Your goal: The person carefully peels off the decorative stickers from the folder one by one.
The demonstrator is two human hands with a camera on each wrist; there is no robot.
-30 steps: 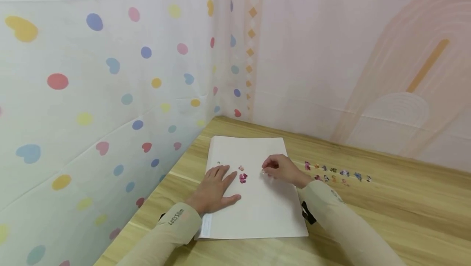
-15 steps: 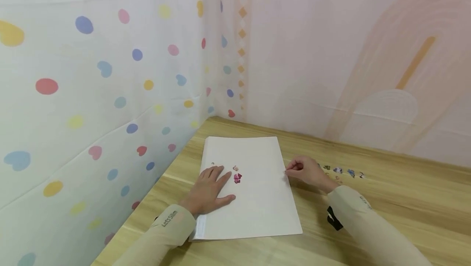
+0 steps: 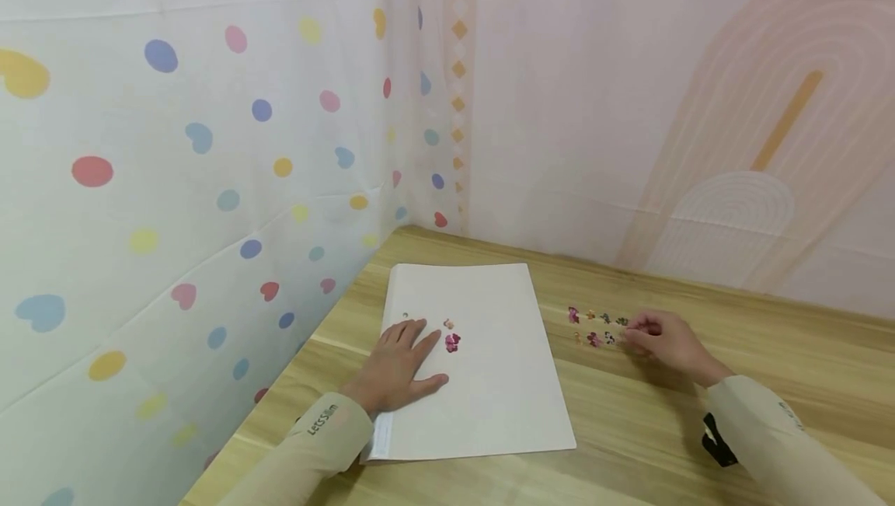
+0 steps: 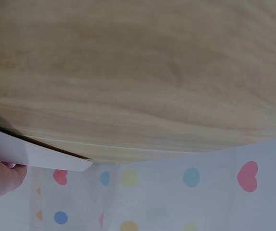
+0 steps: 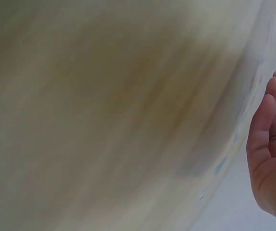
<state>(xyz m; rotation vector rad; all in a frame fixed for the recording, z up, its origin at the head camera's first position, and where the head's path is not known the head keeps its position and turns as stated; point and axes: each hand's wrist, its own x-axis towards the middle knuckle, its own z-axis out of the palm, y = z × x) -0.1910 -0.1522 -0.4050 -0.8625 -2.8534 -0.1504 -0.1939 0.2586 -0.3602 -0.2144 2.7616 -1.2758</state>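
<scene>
In the head view my left hand (image 3: 397, 366) lies with spread fingers on a white paper pad (image 3: 503, 405). Just right of its fingertips, a magenta flower-like cutout (image 3: 453, 343) and a small peach cutout (image 3: 448, 323) lie on the pad; a tiny dark one (image 3: 405, 315) is above the hand. Over the table to the right, my right hand (image 3: 664, 343) has thumb and index finger pinched together beside two rows of small colourful cutouts (image 3: 593, 340). In the right wrist view a tiny pale piece shows at the fingertips. The hand hides part of the rows.
The wooden table (image 3: 629, 444) meets a dotted white curtain (image 3: 231, 141) on the left. A pinkish curtain (image 3: 573, 117) with a rainbow pattern hangs behind. A black band (image 3: 718, 444) is at my right wrist.
My right hand has moved right, off the pad and over to the rows of cutouts, with a small pale piece at its fingertips. The left hand stays on the pad.
</scene>
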